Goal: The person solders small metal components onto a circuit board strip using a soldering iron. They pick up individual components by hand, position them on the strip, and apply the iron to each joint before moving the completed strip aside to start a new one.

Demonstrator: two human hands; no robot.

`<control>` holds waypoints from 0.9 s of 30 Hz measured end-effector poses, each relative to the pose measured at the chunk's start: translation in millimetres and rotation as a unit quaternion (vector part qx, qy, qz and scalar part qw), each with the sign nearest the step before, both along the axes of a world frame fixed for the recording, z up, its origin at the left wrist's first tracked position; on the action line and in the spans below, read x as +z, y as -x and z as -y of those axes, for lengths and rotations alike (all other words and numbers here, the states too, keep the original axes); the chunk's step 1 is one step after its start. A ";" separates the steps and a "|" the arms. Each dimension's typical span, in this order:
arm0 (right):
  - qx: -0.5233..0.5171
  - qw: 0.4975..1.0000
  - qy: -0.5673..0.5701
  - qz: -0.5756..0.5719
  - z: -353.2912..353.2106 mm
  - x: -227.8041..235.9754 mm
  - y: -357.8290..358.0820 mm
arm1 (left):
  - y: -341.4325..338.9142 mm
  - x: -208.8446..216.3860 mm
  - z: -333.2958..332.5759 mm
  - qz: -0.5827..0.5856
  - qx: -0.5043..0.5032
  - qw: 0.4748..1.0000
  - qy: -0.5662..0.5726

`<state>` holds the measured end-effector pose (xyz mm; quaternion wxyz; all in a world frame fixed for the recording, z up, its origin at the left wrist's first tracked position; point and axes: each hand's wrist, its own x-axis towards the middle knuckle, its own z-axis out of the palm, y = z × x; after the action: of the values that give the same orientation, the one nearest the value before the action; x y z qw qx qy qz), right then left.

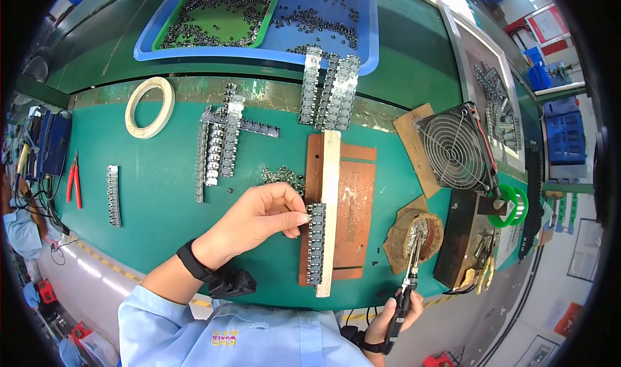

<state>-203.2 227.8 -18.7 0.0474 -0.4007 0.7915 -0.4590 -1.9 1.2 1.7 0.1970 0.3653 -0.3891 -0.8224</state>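
Observation:
My left hand (268,215) is closed in a pinch at the upper end of a strip of black components (315,247). Whatever lies between thumb and finger is too small to make out. The strip rests along a pale wooden bar (330,192) on a reddish-brown board (354,212). Just beyond the hand lies a pile of small metal rings (283,178). In my right hand (398,315) is a soldering iron (402,305), held by its black handle. Its metal tip reaches into a round, crusted dish (432,236) on a brown pad.
Several component strips (220,144) lie left of the board, with more strips (328,92) beyond it. A tape roll (149,107), red pliers (74,181) and a blue tray (259,55) of small parts surround them. At right stand a fan (455,148) and a solder spool (517,206).

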 end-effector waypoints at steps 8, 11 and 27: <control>-0.003 0.981 0.108 0.161 24.1 23.6 3.6 | -5.6 15.5 8.0 0.074 -0.001 0.997 0.025; 0.209 0.962 0.118 0.130 32.9 23.2 15.6 | -4.6 14.7 10.0 0.090 -0.042 0.995 0.025; 0.335 0.931 0.099 0.108 81.4 21.3 1.7 | 0.8 1.7 6.4 0.061 -0.043 0.997 0.018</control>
<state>-204.9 146.4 2.6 0.2437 -0.5936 0.5515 -0.5330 -2.8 -5.2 3.3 0.1438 0.3939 -0.4309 -0.7991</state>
